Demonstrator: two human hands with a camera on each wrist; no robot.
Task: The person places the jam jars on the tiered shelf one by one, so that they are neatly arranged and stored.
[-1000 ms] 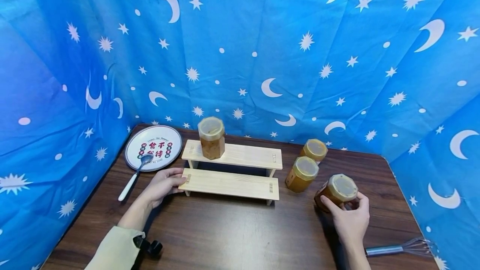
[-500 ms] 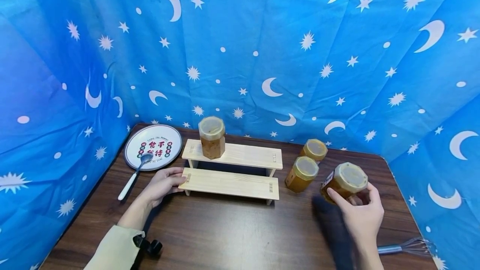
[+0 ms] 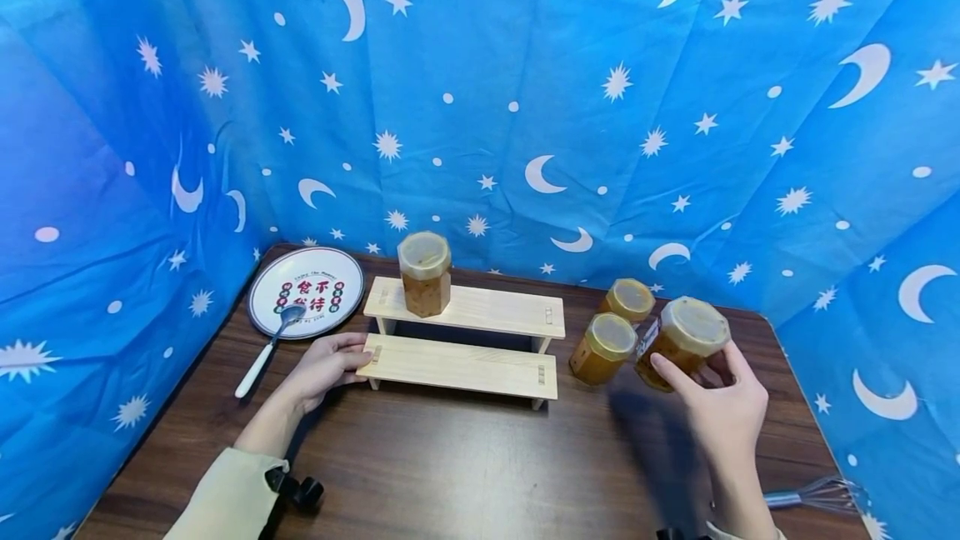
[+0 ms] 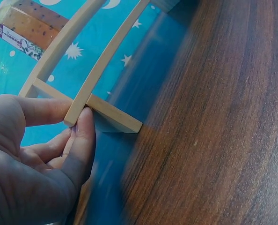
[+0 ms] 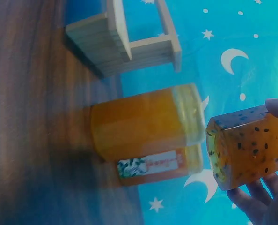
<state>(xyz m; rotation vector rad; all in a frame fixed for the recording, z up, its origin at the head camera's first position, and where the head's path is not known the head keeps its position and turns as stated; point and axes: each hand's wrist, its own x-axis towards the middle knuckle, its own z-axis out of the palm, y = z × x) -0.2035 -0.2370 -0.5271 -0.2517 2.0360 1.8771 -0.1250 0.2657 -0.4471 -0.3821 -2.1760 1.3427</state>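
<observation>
My left hand (image 3: 326, 375) pinches the left end of a two-step wooden rack (image 3: 465, 367), at its lower board; the left wrist view shows thumb and fingers around the board's tip. On the upper step, towards the left, stands a capped jar (image 3: 425, 282) of amber, seeded contents. My right hand (image 3: 726, 415) grips another such jar (image 3: 684, 338) around its sides, tilted and raised off the table. Dark seeds show through this held jar (image 5: 253, 147) in the right wrist view. Two more jars, a front one (image 3: 603, 348) and a rear one (image 3: 628, 298), stand right of the rack.
A white plate (image 3: 288, 277) with red lettering lies at the back left, a white-handled spoon (image 3: 258, 367) leaning on its rim. At the right edge of the brown wooden table (image 3: 480, 465) lies a whisk (image 3: 817, 494). Blue cloth (image 3: 480, 65) with moons and stars surrounds the table.
My right hand has lifted its jar from the table, first up and to the right, then further back towards the two standing jars. My left hand stays on the rack.
</observation>
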